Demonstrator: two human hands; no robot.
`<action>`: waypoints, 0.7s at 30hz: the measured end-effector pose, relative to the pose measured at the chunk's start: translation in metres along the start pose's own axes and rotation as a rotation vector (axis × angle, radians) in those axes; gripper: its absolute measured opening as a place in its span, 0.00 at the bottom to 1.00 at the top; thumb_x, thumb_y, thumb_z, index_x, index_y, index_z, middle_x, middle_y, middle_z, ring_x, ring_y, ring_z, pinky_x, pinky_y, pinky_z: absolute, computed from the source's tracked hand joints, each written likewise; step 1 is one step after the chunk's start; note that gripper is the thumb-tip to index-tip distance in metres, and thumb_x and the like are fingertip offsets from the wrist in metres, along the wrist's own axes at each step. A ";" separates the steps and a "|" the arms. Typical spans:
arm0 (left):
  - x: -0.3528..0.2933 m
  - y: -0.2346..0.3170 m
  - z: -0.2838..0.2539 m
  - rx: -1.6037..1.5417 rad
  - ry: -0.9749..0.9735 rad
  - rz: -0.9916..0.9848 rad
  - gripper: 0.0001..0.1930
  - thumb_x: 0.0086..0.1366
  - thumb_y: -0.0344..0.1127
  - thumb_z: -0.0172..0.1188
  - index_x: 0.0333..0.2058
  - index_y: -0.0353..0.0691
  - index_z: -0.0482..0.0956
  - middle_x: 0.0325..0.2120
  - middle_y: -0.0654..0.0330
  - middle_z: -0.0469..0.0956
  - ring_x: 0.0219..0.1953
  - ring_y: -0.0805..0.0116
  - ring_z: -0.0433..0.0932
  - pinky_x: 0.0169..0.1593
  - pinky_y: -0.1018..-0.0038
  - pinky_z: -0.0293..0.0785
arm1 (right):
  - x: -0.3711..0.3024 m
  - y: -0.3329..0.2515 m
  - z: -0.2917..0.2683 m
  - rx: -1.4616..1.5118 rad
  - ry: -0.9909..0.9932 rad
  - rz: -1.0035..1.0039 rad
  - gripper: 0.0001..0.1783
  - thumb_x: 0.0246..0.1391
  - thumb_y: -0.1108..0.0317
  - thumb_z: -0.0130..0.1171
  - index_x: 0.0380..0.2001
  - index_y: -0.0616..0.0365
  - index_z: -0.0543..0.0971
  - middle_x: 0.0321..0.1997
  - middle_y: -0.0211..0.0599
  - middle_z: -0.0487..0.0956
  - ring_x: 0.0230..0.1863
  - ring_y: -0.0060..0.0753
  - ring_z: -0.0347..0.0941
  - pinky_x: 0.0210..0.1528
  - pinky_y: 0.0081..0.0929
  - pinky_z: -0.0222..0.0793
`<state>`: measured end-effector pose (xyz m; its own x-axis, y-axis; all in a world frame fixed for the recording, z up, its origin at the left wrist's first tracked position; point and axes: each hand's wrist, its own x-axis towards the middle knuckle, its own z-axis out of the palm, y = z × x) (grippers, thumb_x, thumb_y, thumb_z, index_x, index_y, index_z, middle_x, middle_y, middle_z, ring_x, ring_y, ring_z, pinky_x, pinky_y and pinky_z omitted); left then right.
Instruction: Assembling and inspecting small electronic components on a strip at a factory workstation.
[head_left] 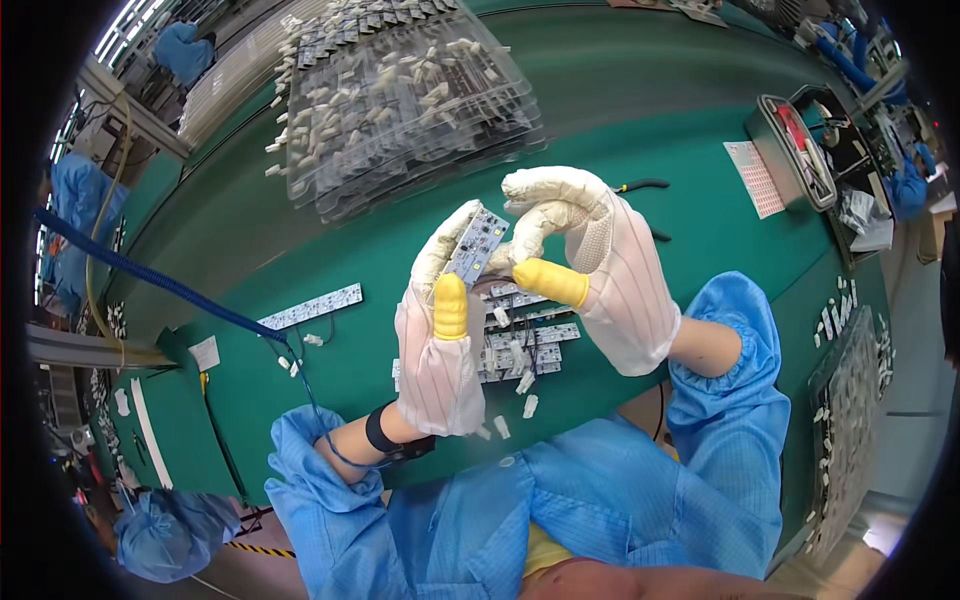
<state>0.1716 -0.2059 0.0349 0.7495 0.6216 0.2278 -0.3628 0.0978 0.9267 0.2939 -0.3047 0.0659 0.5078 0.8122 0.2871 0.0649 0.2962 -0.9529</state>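
Observation:
My left hand (440,330), in a white striped glove with a yellow thumb cover, pinches a small white circuit board (476,247) with chips on its face. The board is raised above the bench and tilted. Close to its right side is my right hand (610,270), gloved alike, with fingers curled in toward the thumb. What those fingers hold, if anything, is hidden. Beneath both hands lies a group of circuit boards (545,357) with dark wires and white connectors, partly covered by the left glove. A loose white connector (530,406) rests nearer to me.
Stacked clear trays (400,110) of wired boards stand at the far left. A long board strip (312,306) lies left of my hands. Black-handled pliers (642,186) are behind my right hand. A metal box (790,150) sits far right. A blue coiled cord (160,277) runs to my left wrist.

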 end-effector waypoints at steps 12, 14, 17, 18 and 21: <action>-0.011 0.006 -0.024 -0.267 -0.107 -0.196 0.27 0.70 0.49 0.43 0.57 0.31 0.61 0.52 0.53 0.68 0.50 0.64 0.70 0.55 0.70 0.66 | 0.005 0.012 0.017 -0.324 0.096 -0.240 0.30 0.38 0.70 0.70 0.47 0.65 0.72 0.42 0.37 0.77 0.37 0.21 0.74 0.46 0.21 0.67; -0.014 0.009 -0.026 -0.298 -0.149 -0.245 0.26 0.70 0.48 0.43 0.56 0.31 0.62 0.49 0.53 0.70 0.49 0.65 0.72 0.54 0.70 0.66 | 0.004 0.007 0.017 -0.317 0.084 -0.234 0.29 0.37 0.70 0.71 0.46 0.65 0.73 0.42 0.37 0.77 0.36 0.22 0.75 0.45 0.21 0.67; -0.009 0.014 -0.023 -0.051 -0.062 -0.309 0.21 0.70 0.41 0.45 0.54 0.31 0.65 0.45 0.54 0.73 0.46 0.68 0.73 0.53 0.72 0.67 | 0.003 0.008 0.016 -0.275 0.065 -0.208 0.29 0.37 0.70 0.71 0.45 0.65 0.73 0.42 0.37 0.77 0.35 0.21 0.75 0.45 0.21 0.67; -0.008 0.012 -0.024 0.050 -0.046 -0.278 0.19 0.69 0.37 0.45 0.53 0.31 0.66 0.44 0.55 0.74 0.44 0.69 0.74 0.52 0.73 0.68 | 0.002 0.009 0.014 -0.274 0.065 -0.208 0.29 0.37 0.70 0.71 0.45 0.65 0.73 0.42 0.37 0.77 0.35 0.21 0.75 0.45 0.21 0.67; -0.009 0.010 -0.025 0.253 -0.051 -0.225 0.16 0.68 0.31 0.46 0.53 0.32 0.68 0.42 0.56 0.75 0.42 0.71 0.75 0.49 0.74 0.70 | 0.000 0.011 0.010 -0.455 0.028 -0.299 0.29 0.37 0.70 0.71 0.45 0.65 0.73 0.42 0.38 0.76 0.35 0.21 0.75 0.45 0.21 0.67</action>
<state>0.1477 -0.1912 0.0352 0.8240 0.5662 0.0181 -0.0415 0.0285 0.9987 0.2855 -0.2965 0.0560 0.4323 0.7105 0.5552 0.5723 0.2597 -0.7778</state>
